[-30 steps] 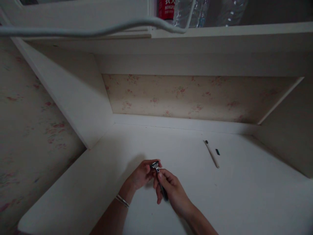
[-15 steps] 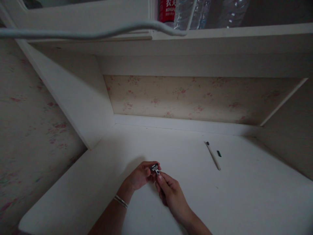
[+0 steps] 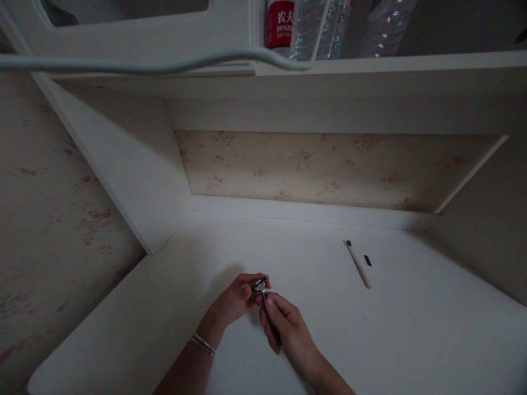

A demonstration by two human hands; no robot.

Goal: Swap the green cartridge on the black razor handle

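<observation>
Both my hands meet over the white desk [image 3: 411, 329] near its front middle. My right hand [image 3: 286, 323] grips the dark handle of a razor [image 3: 261, 286], which runs down under its fingers. My left hand [image 3: 236, 299], with a thin bracelet on the wrist, pinches the razor's metal head between thumb and fingertips. The head points up and away from me. Most of the handle is hidden inside my right hand.
A slim white stick with a dark tip [image 3: 357, 263] lies on the desk to the right, with a small dark piece [image 3: 368, 260] beside it. Shelf walls close in left, right and back. Bottles [image 3: 313, 22] stand on the shelf above, and a grey cable [image 3: 123, 65] hangs across.
My hands stay together on the razor with only small finger shifts. The view has tilted slightly, so the shelf and desk sit a little lower in the picture.
</observation>
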